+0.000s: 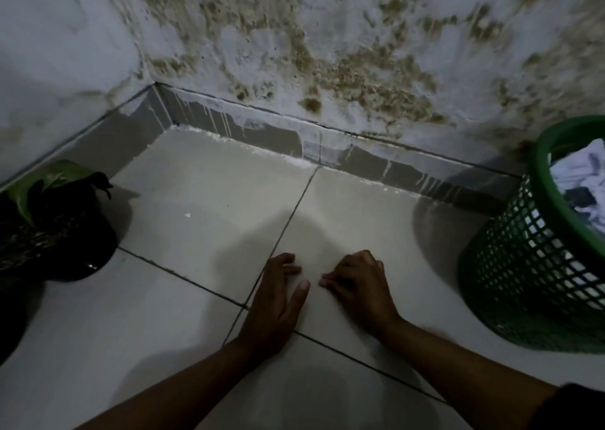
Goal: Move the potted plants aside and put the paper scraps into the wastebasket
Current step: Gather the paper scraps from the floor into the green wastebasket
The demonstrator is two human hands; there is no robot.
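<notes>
Two bare forearms are showing here, nothing on the wrists or fingers as far as I can tell. The left hand [275, 302] and right hand [358, 287] are both looking ungloved. A dark sleeve [569, 406] is peeking in on the right arm, bottom corner.

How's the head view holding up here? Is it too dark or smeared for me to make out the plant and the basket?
Head view: dim overall; the potted plant at left is nearly black, one leaf catching light; upper right wall and wastebasket rim look motion-smeared; wide-angle bends the skirting line; both hands are sharp, casting soft shadows on the floor tiles.
</notes>
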